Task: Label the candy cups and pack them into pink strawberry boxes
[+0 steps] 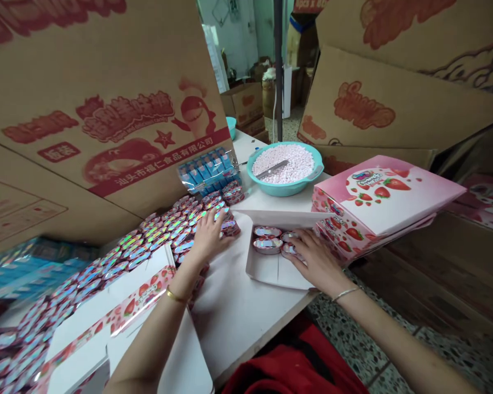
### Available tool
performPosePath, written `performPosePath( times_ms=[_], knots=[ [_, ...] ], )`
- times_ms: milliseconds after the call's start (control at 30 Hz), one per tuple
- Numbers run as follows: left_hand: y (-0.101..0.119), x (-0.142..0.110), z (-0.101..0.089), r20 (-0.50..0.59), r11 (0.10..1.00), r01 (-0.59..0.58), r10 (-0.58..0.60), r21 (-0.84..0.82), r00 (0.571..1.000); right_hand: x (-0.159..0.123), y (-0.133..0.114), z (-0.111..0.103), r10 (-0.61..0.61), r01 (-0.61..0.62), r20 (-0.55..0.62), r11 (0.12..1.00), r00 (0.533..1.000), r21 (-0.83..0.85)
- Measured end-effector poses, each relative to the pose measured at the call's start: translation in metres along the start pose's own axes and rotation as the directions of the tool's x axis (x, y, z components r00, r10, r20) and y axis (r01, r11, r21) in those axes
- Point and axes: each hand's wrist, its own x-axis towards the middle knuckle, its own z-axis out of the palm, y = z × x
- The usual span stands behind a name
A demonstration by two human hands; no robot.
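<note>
My left hand (209, 235) reaches over the near end of a wide row of small oval tubs (181, 224) with shiny foil lids. Its fingers and thumb are apart, resting on or just above the end tubs (229, 225). My right hand (317, 260) is inside an open white carton (267, 272), fingers curled over two oval tubs (290, 249) and partly hiding them. Beside these, two more tubs (267, 244) stand at the carton's left wall.
A turquoise basin (285, 189) of pale pellets holds a metal scoop or blade (273, 168). Strawberry-printed boxes (386, 191) are stacked at right. Flat printed cartons (143, 295) lie at left. Blue packets (209, 169) lean against a large cardboard box (107, 109).
</note>
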Motion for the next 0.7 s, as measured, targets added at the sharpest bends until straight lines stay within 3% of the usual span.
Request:
performPosePath(
  times_ms=[67,167,300,400,533,600,700],
  knots=[
    [-0.023,-0.005,0.015,0.091,0.993,0.002,-0.013,0.121,0.996,-0.003,0.0,0.0,-0.006,0.007,-0.019,0.999,1.0,0.037],
    [-0.037,-0.011,0.04,0.165,0.977,-0.1,0.069,0.191,0.984,-0.007,-0.005,-0.002,-0.015,0.016,-0.025,0.999,1.0,0.037],
    [-0.032,-0.006,0.056,0.098,0.956,-0.224,0.209,0.192,0.973,-0.011,-0.018,-0.005,-0.026,0.026,0.035,1.0,0.999,-0.011],
    [-0.026,0.003,0.057,0.026,0.957,-0.238,0.237,0.169,0.971,-0.013,-0.024,-0.007,-0.031,0.033,0.042,0.998,0.999,-0.047],
    [-0.025,0.001,0.045,-0.03,0.972,-0.23,0.232,0.049,0.972,-0.021,-0.02,-0.013,0.019,-0.02,-0.018,0.999,1.0,-0.031],
    [-0.022,-0.007,0.026,-0.087,0.973,-0.225,0.22,-0.056,0.972,-0.03,-0.015,-0.014,0.073,-0.071,-0.063,0.997,0.995,0.043],
    [-0.002,-0.025,-0.016,-0.222,0.944,-0.246,0.197,-0.221,0.955,-0.045,-0.008,-0.007,0.205,-0.161,-0.136,0.946,0.969,0.282]
  ],
)
